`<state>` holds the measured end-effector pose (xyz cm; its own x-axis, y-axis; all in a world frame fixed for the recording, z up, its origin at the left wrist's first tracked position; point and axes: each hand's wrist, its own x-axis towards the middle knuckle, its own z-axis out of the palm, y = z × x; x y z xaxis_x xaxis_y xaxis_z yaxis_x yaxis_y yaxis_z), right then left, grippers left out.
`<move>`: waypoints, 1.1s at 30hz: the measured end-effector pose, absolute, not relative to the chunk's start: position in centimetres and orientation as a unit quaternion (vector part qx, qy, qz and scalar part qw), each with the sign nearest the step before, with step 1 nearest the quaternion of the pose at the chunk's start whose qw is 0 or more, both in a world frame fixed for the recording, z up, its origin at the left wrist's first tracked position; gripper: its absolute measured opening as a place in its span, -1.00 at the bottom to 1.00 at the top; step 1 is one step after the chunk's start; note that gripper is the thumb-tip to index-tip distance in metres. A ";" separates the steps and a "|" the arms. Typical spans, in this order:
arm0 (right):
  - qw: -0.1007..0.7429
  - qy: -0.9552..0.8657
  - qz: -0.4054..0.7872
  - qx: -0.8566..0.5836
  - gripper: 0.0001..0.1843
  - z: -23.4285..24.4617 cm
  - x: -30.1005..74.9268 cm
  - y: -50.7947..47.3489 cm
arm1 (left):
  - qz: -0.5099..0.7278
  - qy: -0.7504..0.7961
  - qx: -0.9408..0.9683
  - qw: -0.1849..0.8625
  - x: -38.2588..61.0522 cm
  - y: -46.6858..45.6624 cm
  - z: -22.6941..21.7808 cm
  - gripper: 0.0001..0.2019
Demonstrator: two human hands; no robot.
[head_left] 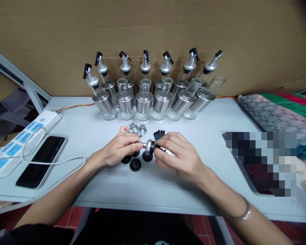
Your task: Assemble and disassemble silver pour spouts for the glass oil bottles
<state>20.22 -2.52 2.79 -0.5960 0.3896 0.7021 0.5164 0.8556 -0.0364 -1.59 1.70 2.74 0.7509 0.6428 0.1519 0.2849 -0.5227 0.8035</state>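
Between my two hands is a silver bottle pourer [149,147] with a black stopper at its right end, held sideways above the table. My left hand [121,147] pinches its spout end. The fingers of my right hand [177,154] close round the black stopper [153,147], partly hiding it. Several round black stoppers [135,165] lie under and beside my left hand. Just beyond, silver pourer parts [138,129] rest on the table, and a cluster of small black levers [159,134] sits near my right fingertips.
Two rows of glass-and-steel bottles [144,102] stand at the back, several topped with pourers [145,64]. On the left lie a white power strip [25,143], a phone [42,161] and a white cable [66,162]. A pixelated dark device [257,170] and patterned fabric [265,112] are on the right.
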 end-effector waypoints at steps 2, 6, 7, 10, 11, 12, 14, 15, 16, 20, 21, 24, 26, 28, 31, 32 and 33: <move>0.377 -0.887 -0.106 -0.243 -0.88 2.8 20.2 -2.5 | 0.209 0.282 0.831 0.432 -1.7 1.7 2.9 -0.54; 0.425 -0.869 -0.143 -0.211 -0.88 2.6 20.2 -2.4 | 0.174 0.289 0.801 0.495 -1.8 1.5 3.2 -0.54; 0.433 -0.864 -0.151 -0.207 -0.87 2.5 20.2 -2.4 | 0.168 0.287 0.792 0.512 -1.8 1.5 3.2 -0.54; 0.445 -0.857 -0.167 -0.199 -0.85 2.5 20.0 -2.3 | 0.164 0.281 0.770 0.548 -1.9 1.5 3.4 -0.55; 0.448 -0.855 -0.170 -0.197 -0.84 2.5 19.9 -2.3 | 0.167 0.281 0.766 0.554 -2.0 1.5 3.5 -0.55; 0.451 -0.854 -0.171 -0.195 -0.84 2.5 19.8 -2.3 | 0.169 0.282 0.762 0.558 -2.0 1.5 3.6 -0.55; 0.456 -0.852 -0.171 -0.192 -0.85 2.4 19.6 -2.4 | 0.164 0.280 0.756 0.568 -1.9 1.5 3.9 -0.54; 0.456 -0.852 -0.170 -0.192 -0.85 2.3 19.5 -2.4 | 0.158 0.281 0.750 0.578 -1.8 1.4 4.1 -0.53; 0.457 -0.852 -0.170 -0.191 -0.86 2.2 19.5 -2.4 | 0.149 0.284 0.740 0.591 -1.8 1.4 4.3 -0.53; 0.481 -0.841 -0.165 -0.184 -0.84 1.8 20.0 -2.4 | 0.147 0.321 0.677 0.647 -2.2 2.1 4.4 -0.53; 0.490 -0.835 -0.160 -0.191 -0.84 1.7 20.3 -2.4 | 0.172 0.333 0.667 0.644 -2.5 2.5 4.2 -0.54; 0.501 -0.819 -0.130 -0.247 -0.80 1.3 20.8 -2.0 | 0.293 0.399 0.690 0.527 -3.5 4.1 3.1 -0.59; 0.489 -0.820 -0.101 -0.280 -0.74 1.0 21.0 -1.7 | 0.293 0.471 0.730 0.399 -4.2 5.1 2.1 -0.63; 0.471 -0.829 -0.075 -0.291 -0.72 0.8 20.9 -1.5 | 0.219 0.535 0.764 0.287 -4.8 5.8 1.2 -0.69; 0.459 -0.836 -0.056 -0.294 -0.72 0.5 20.7 -1.3 | 0.123 0.570 0.790 0.193 -5.3 6.2 0.3 -0.72; 0.459 -0.837 -0.054 -0.293 -0.72 0.5 20.7 -1.4 | 0.104 0.570 0.795 0.179 -5.3 6.3 0.1 -0.73; 0.457 -0.838 -0.050 -0.293 -0.72 0.5 20.7 -1.4 | 0.089 0.570 0.799 0.169 -5.4 6.2 0.0 -0.73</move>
